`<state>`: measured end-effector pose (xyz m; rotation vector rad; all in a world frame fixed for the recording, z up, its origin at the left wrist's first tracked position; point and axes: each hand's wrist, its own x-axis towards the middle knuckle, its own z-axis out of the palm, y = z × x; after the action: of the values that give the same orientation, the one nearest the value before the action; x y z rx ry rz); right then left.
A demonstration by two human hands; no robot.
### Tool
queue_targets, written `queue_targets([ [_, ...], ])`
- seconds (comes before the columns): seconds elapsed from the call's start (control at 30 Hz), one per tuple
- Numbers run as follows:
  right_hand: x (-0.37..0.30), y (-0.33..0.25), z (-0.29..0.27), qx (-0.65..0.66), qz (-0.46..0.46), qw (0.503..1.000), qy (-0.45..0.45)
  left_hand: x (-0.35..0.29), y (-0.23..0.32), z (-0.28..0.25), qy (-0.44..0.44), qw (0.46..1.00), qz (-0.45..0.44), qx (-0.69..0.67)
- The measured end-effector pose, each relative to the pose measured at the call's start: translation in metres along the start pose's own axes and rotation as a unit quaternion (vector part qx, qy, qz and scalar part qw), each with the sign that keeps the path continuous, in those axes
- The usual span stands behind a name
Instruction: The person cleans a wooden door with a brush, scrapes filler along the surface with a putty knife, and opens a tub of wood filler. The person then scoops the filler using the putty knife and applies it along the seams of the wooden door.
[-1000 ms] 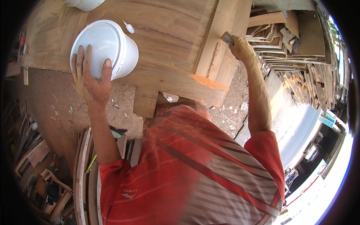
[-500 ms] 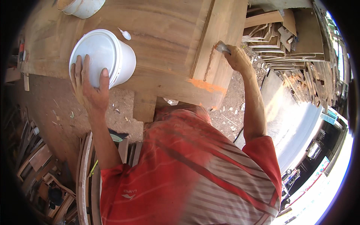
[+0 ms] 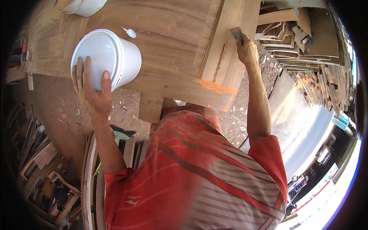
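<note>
Left hand (image 3: pixel 92 90) spread flat on lid of white bucket (image 3: pixel 109 59), bucket standing at near edge of wooden door panel (image 3: pixel 168 42). Right hand (image 3: pixel 247 50) closed around scraper (image 3: pixel 237 33), blade pressed on panel's right stile near edge. Orange patch (image 3: pixel 216 87) at near right corner. Bare wood between hands. Second white bucket (image 3: pixel 86 5) at far edge. Stacked boards (image 3: pixel 303 42) beyond right edge.

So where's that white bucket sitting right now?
In the head view, the white bucket lies tipped on the wooden panel at upper left, the left hand resting on its lid.
</note>
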<state>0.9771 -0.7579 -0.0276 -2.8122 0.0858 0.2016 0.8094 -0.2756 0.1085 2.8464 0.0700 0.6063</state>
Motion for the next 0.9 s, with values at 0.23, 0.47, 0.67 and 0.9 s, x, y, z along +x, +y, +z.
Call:
queue_targets([
  [0.23,-0.001,-0.018,-0.008,-0.054,0.014,0.998,0.012,0.001,0.003,-0.003,-0.005,1.000,-0.004,-0.002],
  [0.47,0.003,-0.018,-0.015,-0.062,0.012,0.998,-0.006,0.000,0.002,-0.002,-0.001,1.000,0.000,0.001],
  [0.67,0.021,-0.010,-0.024,-0.079,-0.025,0.996,-0.044,-0.001,0.002,-0.001,0.003,1.000,0.001,-0.002],
  [0.9,0.035,-0.020,-0.041,-0.095,-0.046,0.988,-0.113,-0.001,0.002,-0.001,0.003,1.000,0.005,-0.012],
])
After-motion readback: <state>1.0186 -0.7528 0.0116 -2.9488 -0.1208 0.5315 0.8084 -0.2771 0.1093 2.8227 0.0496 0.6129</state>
